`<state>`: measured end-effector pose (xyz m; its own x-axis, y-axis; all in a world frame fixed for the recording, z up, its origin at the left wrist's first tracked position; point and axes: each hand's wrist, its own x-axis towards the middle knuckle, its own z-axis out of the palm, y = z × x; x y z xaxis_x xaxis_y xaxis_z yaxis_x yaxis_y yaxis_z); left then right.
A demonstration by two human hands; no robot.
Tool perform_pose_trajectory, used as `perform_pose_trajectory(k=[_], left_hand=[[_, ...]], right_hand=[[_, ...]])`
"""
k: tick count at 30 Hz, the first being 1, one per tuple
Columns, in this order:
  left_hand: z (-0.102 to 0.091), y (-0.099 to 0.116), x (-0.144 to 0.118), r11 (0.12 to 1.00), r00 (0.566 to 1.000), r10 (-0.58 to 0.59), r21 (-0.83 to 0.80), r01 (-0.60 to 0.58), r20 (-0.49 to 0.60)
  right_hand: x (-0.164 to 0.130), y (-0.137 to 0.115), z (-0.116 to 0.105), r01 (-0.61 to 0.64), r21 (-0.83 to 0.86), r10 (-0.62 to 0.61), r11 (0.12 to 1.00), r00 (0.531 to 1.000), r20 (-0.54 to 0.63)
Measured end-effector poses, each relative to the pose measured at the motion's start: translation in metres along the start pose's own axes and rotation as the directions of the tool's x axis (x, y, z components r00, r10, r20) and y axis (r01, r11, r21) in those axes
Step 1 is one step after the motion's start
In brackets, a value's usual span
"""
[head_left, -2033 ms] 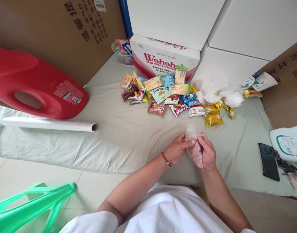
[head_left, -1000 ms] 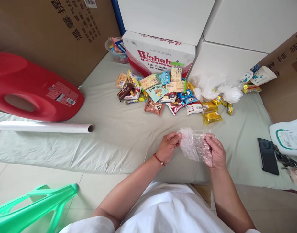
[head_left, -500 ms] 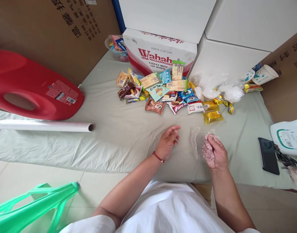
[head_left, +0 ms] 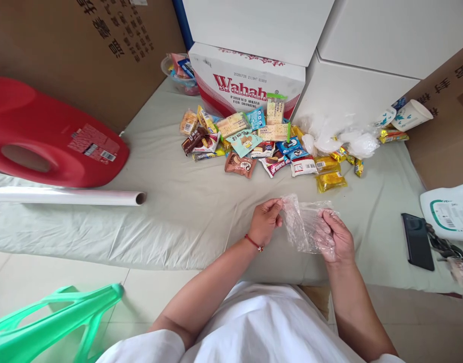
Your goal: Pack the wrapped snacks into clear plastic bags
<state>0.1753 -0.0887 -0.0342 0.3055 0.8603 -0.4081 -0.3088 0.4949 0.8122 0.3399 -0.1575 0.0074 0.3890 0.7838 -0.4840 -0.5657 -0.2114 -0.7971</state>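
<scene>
My left hand (head_left: 266,222) is pinching the clear plastic (head_left: 301,226), my right hand (head_left: 339,237) is gripping its other side, nearer me than the snacks (head_left: 245,143). It is looking partly spread, with crumples left.

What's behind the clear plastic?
Pale green cloth shows faintly through the clear plastic. Behind the crumpled end at the right hand, folds cover too much to tell.

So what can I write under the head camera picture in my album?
Left hand and right hand hold crinkly clear plastic before colourful wrapped snacks.
</scene>
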Motion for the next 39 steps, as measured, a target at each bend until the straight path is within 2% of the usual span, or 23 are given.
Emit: perform_pose_trajectory(k=[2,6,11,15,18,20,22,25,27,29,30,31,33,35,37,39], left_hand=[[-0.008,0.001,-0.004,0.998,0.999,0.043,0.044,-0.042,-0.015],[-0.025,0.007,-0.011,0.989,0.989,0.14,0.05,-0.138,-0.043],[-0.04,0.023,-0.013,0.985,0.993,0.084,-0.144,-0.096,-0.083],[-0.051,0.033,-0.009,0.96,0.992,0.045,-0.271,-0.076,-0.117],[-0.063,0.038,-0.004,0.975,0.959,0.143,-0.131,-0.179,-0.244],[-0.074,0.044,-0.002,0.967,0.932,0.253,0.043,-0.251,-0.259],[-0.084,0.052,-0.001,0.937,0.924,0.328,0.193,-0.292,-0.194],[-0.095,0.067,-0.003,0.89,0.923,0.37,0.323,-0.321,-0.102],[-0.097,0.075,-0.005,0.86,0.917,0.393,0.381,-0.34,-0.067],[-0.096,0.079,-0.008,0.82,0.906,0.423,0.429,-0.379,-0.008],[-0.095,0.08,-0.01,0.793,0.898,0.439,0.454,-0.407,0.039],[-0.094,0.08,-0.012,0.759,0.884,0.458,0.477,-0.443,0.092],[-0.09,0.079,-0.018,0.665,0.834,0.515,0.523,-0.534,0.197],[-0.086,0.079,-0.026,0.526,0.75,0.597,0.566,-0.634,0.285],[-0.082,0.08,-0.034,0.368,0.646,0.674,0.594,-0.715,0.36],[-0.079,0.083,-0.041,0.229,0.55,0.723,0.605,-0.762,0.419]], right_hand=[[0.003,0.003,-0.001,0.039,-0.018,-0.04,0.999,0.997,-0.062],[0.007,0.007,-0.002,0.09,-0.061,-0.096,0.994,0.991,-0.093],[0.011,0.0,-0.005,0.17,-0.065,-0.179,0.983,0.967,-0.181],[0.011,-0.004,-0.007,0.166,-0.115,-0.181,0.979,0.974,-0.133],[0.011,0.001,-0.007,0.167,-0.203,-0.19,0.965,0.977,-0.101],[0.012,0.007,-0.006,0.195,-0.281,-0.228,0.94,0.97,-0.088],[0.014,0.013,-0.008,0.232,-0.352,-0.267,0.907,0.962,-0.054],[0.017,0.012,-0.016,0.28,-0.484,-0.295,0.829,0.954,0.048],[0.02,0.0,-0.023,0.291,-0.626,-0.197,0.723,0.956,0.217],[0.024,-0.02,-0.028,0.318,-0.735,-0.027,0.599,0.926,0.378],[0.027,-0.032,-0.028,0.345,-0.76,0.007,0.551,0.909,0.418],[0.03,-0.044,-0.026,0.379,-0.767,-0.014,0.517,0.9,0.435],[0.038,-0.065,-0.015,0.466,-0.749,-0.155,0.471,0.879,0.45],[0.045,-0.077,0.003,0.541,-0.707,-0.199,0.456,0.836,0.511],[0.05,-0.077,0.022,0.554,-0.68,-0.068,0.481,0.797,0.601],[0.053,-0.069,0.038,0.51,-0.684,0.134,0.522,0.743,0.656]])
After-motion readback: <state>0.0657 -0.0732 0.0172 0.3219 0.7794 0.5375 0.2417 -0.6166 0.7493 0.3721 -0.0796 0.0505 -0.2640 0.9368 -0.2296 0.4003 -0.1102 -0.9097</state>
